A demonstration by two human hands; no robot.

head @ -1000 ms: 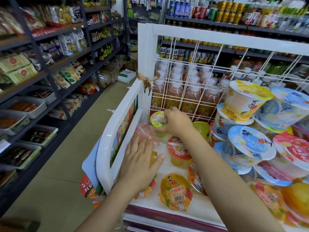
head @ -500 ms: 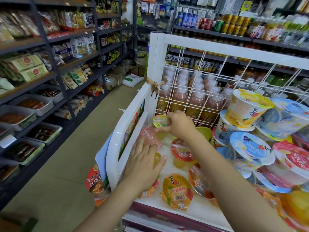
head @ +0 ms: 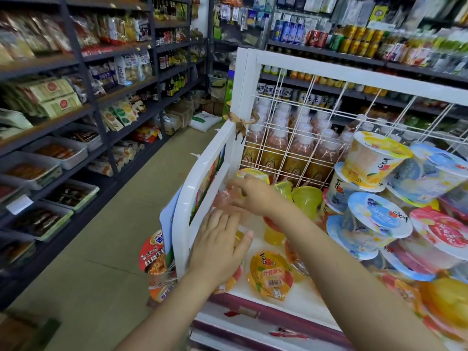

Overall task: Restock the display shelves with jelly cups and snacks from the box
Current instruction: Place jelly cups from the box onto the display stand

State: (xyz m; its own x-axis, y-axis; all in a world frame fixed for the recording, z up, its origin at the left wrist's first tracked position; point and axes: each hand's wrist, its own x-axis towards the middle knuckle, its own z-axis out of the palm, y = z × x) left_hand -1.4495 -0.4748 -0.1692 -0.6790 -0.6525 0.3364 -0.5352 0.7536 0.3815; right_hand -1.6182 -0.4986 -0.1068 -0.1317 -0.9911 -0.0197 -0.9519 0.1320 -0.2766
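Note:
On the white display shelf [head: 301, 297] small jelly cups lie at the left end. My left hand [head: 217, 247] rests flat, fingers straight, on orange-lidded cups by the shelf's white side rail [head: 202, 168]. My right hand [head: 253, 196] reaches across above it, and its fingers and thumb pinch a pink jelly cup [head: 226, 198]; motion blurs them. A yellow-lidded cup [head: 253, 173] stands just behind that hand, against the wire grid [head: 291, 138]. An orange mixed-fruit jelly cup [head: 271, 274] lies lid-up near the front edge.
Large blue, yellow and pink pudding cups [head: 374, 219] are stacked on the shelf's right half. Behind the grid stand bottles [head: 278, 148]. Instant noodle bowls [head: 152, 254] sit below the rail. Left of the display runs the aisle floor [head: 114, 224], flanked by dark stocked shelving [head: 76, 122].
My right hand has let go of the yellow-lidded cup at the back and moved down and left onto the pink cup. The left hand stays flat on the cups.

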